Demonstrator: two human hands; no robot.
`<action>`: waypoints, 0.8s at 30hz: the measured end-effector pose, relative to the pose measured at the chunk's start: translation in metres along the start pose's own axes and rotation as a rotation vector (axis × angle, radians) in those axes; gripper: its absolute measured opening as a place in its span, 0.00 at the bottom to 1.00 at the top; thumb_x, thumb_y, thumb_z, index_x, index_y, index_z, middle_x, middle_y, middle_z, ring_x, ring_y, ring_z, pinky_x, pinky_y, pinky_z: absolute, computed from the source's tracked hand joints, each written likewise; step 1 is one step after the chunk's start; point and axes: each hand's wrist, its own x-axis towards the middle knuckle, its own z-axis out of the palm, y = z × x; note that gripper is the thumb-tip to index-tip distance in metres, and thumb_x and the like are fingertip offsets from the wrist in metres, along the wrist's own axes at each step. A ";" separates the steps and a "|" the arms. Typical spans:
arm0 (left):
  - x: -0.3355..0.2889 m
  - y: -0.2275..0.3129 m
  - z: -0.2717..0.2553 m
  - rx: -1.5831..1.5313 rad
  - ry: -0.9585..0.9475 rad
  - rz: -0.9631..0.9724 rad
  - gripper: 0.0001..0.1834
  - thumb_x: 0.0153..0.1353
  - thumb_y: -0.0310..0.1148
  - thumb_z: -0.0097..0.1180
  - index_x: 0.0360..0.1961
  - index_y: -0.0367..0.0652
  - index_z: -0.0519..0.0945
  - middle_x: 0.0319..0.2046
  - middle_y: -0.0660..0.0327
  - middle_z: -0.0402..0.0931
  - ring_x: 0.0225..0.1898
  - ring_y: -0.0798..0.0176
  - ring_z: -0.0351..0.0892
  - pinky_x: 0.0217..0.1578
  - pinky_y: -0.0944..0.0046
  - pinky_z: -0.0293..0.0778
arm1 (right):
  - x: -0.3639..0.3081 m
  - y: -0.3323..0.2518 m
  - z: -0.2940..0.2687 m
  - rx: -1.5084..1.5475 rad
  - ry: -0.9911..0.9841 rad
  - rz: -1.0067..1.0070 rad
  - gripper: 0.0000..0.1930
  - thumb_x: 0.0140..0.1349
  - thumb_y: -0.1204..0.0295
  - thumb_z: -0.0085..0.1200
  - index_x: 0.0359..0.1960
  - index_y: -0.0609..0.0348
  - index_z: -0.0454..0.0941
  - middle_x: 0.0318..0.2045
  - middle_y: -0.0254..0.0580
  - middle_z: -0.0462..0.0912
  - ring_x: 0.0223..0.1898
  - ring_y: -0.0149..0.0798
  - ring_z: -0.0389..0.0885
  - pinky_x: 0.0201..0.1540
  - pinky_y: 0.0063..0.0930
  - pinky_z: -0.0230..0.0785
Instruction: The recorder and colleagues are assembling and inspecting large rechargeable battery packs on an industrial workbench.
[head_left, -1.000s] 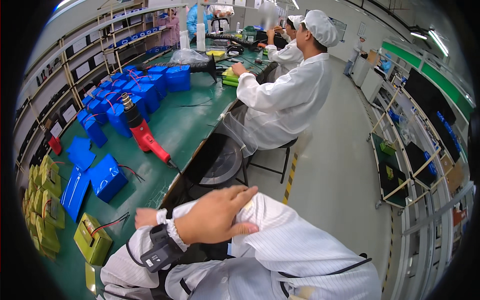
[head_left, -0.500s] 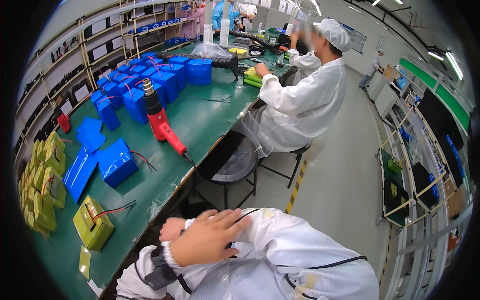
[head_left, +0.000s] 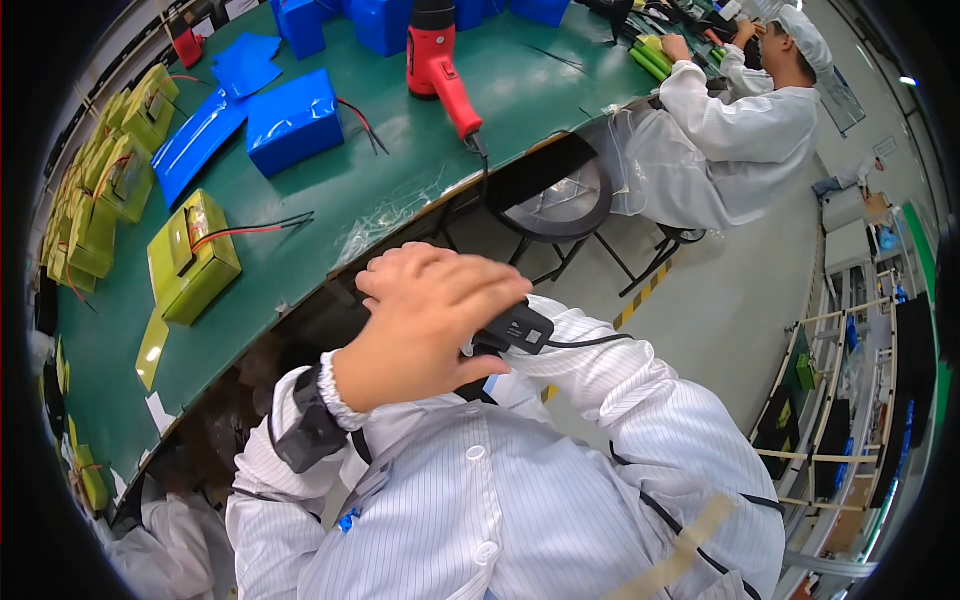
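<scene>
My left hand (head_left: 425, 320), in a white cuff with a black wristband (head_left: 312, 425), reaches across my right wrist. Its fingers and thumb lie on either side of a small black box-shaped device (head_left: 520, 327) strapped there, with a black cable leading along the right sleeve. Behind the left hand, my right hand is almost wholly hidden, and its fingers cannot be made out. Beyond both hands, on the green table (head_left: 330, 215), lies a yellow-green battery pack (head_left: 195, 265) with red and black leads. A blue-wrapped pack (head_left: 293, 122) sits farther back.
A red heat gun (head_left: 438, 75) stands on the table, its cord over the edge. Several yellow-green packs (head_left: 105, 190) crowd the left side near blue sheets (head_left: 200, 142). A black stool (head_left: 555, 190) and a seated co-worker in white (head_left: 740, 140) are at the right.
The view has tilted down and turned, so the table sits higher in it. My left hand has shifted over the wrist device, its fingers closer together; my right hand is now mostly covered.
</scene>
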 end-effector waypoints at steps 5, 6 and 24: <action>-0.016 -0.002 0.040 -0.015 0.157 0.102 0.30 0.37 0.27 0.74 0.49 0.45 0.83 0.49 0.62 0.81 0.48 0.56 0.80 0.54 0.50 0.69 | -0.001 -0.003 0.000 0.120 0.007 0.050 0.12 0.58 0.60 0.63 0.32 0.56 0.82 0.27 0.49 0.85 0.29 0.54 0.82 0.33 0.43 0.74; -0.020 -0.002 0.044 -0.021 0.152 0.103 0.30 0.37 0.27 0.74 0.49 0.45 0.83 0.49 0.62 0.81 0.48 0.56 0.80 0.54 0.50 0.69 | -0.002 -0.001 -0.001 0.167 0.026 0.059 0.13 0.58 0.60 0.63 0.31 0.57 0.82 0.27 0.50 0.85 0.28 0.54 0.82 0.33 0.43 0.74; -0.037 0.000 0.053 -0.079 0.346 -0.153 0.31 0.36 0.41 0.82 0.41 0.39 0.82 0.41 0.57 0.83 0.41 0.56 0.80 0.48 0.59 0.68 | 0.002 0.012 0.039 -0.707 0.017 -0.293 0.08 0.54 0.62 0.61 0.29 0.50 0.80 0.27 0.33 0.79 0.34 0.37 0.78 0.37 0.32 0.62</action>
